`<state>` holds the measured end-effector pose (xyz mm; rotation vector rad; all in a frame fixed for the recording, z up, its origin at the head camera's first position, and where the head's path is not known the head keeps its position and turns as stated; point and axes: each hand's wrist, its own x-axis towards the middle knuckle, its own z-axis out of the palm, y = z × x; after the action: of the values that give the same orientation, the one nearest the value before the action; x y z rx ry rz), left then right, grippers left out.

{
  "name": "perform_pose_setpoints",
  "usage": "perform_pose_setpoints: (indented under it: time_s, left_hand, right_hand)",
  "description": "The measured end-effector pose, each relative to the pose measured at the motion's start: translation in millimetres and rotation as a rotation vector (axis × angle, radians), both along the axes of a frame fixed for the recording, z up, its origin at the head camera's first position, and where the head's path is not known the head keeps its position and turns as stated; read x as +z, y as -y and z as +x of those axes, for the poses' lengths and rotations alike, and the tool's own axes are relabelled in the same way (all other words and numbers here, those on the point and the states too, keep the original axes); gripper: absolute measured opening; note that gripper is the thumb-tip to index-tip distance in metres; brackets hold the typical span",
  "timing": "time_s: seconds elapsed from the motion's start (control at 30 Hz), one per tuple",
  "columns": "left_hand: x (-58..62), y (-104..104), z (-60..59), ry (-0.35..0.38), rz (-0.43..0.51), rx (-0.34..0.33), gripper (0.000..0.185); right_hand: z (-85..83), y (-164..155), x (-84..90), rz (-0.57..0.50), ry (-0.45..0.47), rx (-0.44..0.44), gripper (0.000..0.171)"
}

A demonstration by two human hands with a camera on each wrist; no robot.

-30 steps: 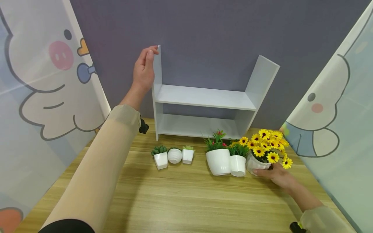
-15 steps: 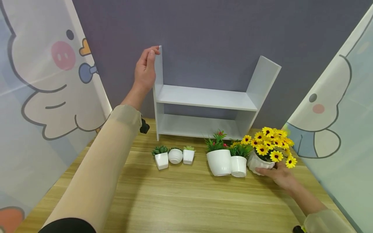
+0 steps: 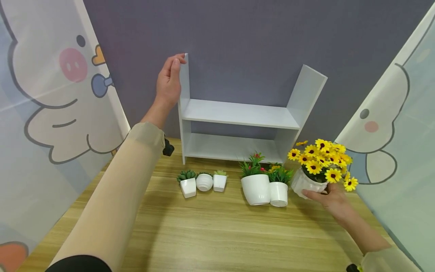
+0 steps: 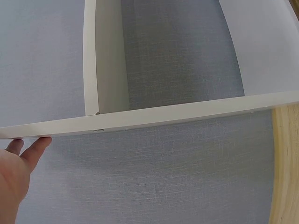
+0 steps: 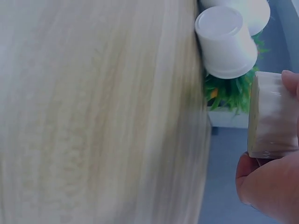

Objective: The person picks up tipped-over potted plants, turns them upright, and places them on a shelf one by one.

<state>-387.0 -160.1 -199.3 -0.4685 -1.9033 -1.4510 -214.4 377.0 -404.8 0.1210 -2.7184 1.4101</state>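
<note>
My right hand [image 3: 336, 202] holds a white pot of yellow daisy-like flowers [image 3: 323, 158], the thumb on the pot's near side; it is tilted and raised above the tabletop. In the right wrist view, the pot [image 5: 275, 116] sits between thumb and fingers. The left hand [image 3: 168, 81] is up at the top of the left side panel of a white two-tier shelf [image 3: 238, 113]. Fingertips [image 4: 41, 143] touch the panel's outer face in the left wrist view, not wrapped around it.
Left of the flowers stand a large white pot with red flowers [image 3: 255, 190] and a smaller white pot with greenery [image 3: 278, 193]. Three small succulent pots [image 3: 204, 182] line up in front of the shelf. A grey wall [image 3: 238, 45] backs the wooden table [image 3: 217, 234].
The right hand has lifted the flower pot off the table and shifted it right, away from the neighbouring white pot. The left hand stays at the shelf panel.
</note>
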Motion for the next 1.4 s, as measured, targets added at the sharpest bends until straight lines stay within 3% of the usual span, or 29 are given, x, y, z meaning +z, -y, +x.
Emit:
perform_pose_setpoints:
  time_s: [0.3,0.6,0.7,1.13,1.4]
  left_hand:
    - [-1.7,2,-1.2,-0.003,-0.002,-0.001,0.038]
    - [-1.8,1,-0.6,-0.011,0.005,-0.002,0.035]
    - [-1.9,1,-0.5,-0.007,0.007,-0.003,0.034]
    - [-4.3,1,-2.5,-0.001,0.004,0.007,0.033]
    - [-3.3,2,-2.1,0.007,-0.013,0.022,0.035]
  right_hand:
    - [5.2,18,21.7,0.039,0.019,0.021,0.078]
    - [8.8,47,39.7,0.027,-0.04,0.029,0.077]
    - [8.1,58,46.2,0.015,-0.048,0.043,0.07]
    - [-0.5,100,72.8,-0.001,-0.02,0.08,0.074]
    - [-13.2,121,91.7,-0.007,-0.068,0.127,0.07]
